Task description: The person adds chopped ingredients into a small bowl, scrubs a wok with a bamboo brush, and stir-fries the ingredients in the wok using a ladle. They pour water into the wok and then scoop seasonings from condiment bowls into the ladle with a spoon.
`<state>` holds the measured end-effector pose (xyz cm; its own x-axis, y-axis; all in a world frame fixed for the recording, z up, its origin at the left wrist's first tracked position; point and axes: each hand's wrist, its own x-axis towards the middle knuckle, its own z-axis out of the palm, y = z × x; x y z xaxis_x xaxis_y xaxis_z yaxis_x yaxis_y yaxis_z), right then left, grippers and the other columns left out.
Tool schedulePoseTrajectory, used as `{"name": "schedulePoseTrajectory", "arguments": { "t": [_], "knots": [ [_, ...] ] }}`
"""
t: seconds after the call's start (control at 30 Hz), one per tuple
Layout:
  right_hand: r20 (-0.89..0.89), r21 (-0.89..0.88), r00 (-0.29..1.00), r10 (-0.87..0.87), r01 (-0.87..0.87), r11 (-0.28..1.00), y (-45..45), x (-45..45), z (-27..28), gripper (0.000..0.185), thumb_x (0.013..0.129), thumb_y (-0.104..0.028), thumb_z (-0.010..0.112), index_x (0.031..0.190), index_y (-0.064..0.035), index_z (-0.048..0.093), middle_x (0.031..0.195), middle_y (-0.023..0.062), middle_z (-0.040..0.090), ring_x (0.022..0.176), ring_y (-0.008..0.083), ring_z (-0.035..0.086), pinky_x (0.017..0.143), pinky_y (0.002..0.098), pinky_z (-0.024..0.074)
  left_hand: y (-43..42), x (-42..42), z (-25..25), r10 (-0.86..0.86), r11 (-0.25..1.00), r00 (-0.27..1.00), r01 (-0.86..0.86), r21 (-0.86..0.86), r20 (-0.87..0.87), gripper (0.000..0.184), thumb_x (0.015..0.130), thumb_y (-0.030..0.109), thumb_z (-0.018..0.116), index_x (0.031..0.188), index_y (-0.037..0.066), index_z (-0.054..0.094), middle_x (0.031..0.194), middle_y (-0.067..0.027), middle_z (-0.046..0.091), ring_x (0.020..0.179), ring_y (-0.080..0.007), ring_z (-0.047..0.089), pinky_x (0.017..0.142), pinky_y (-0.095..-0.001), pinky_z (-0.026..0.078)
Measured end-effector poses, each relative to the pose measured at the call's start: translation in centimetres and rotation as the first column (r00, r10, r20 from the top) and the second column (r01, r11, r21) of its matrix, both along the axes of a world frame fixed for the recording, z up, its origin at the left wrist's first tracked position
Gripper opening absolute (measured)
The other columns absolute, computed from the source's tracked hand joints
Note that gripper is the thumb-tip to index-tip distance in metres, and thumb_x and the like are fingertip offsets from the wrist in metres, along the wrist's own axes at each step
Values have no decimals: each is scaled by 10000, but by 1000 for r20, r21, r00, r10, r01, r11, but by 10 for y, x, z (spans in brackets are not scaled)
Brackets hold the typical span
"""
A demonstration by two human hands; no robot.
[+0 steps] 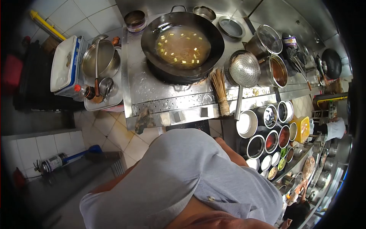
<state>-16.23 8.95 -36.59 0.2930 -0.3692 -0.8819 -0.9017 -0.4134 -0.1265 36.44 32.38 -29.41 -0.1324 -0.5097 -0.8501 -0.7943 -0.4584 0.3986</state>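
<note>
Neither of my hands shows; only part of my left arm [110,182] and part of my right arm [231,152] come out beside my grey shirt [179,160]. In front of me a large black wok [150,47] stands on the steel stove [133,86]. It contains brownish liquid [183,47] with pale, cut pieces floating in it. To the right of the wok lie a bamboo wok brush [219,91] and a perforated strainer ladle [244,70], its handle pointing toward me.
Pots and sauce containers [271,141] crowd my right side, beside a yellow tub [303,129]. On the left are a steel pot [100,63] with a ladle, a red-capped bottle [87,91] and a white-lidded box [64,65]. Another person [335,129] is far right.
</note>
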Motion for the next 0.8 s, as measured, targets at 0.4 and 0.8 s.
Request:
{"name": "schedulePoseTrajectory", "arguments": {
  "t": [0.4, 0.8],
  "knots": [
    [12, -22, 935, -353, 353, 935, 9, 6, -7, 447, 872, -324, 618, 1172, -5, 712, 1297, 242, 628, 1230, 337, 619, 1029, 437, 503, 3, 5, 13, -31, 999, 1000, 31, 12, -6, 363, 884, 235, 668, 1189, 39, 675, 1204, -195, 673, 1144, -378, 621, 963, -437, 484],
    [1, 33, 924, -382, 382, 924, 5, 19, 33, 423, 874, -252, 593, 1180, 21, 698, 1296, 246, 631, 1228, 338, 621, 1038, 424, 497, -5, 8, 17, -59, 998, 998, 59, 8, -18, 361, 898, 220, 666, 1212, 44, 669, 1242, -186, 658, 1181, -368, 603, 996, -428, 469]
  ]
}}
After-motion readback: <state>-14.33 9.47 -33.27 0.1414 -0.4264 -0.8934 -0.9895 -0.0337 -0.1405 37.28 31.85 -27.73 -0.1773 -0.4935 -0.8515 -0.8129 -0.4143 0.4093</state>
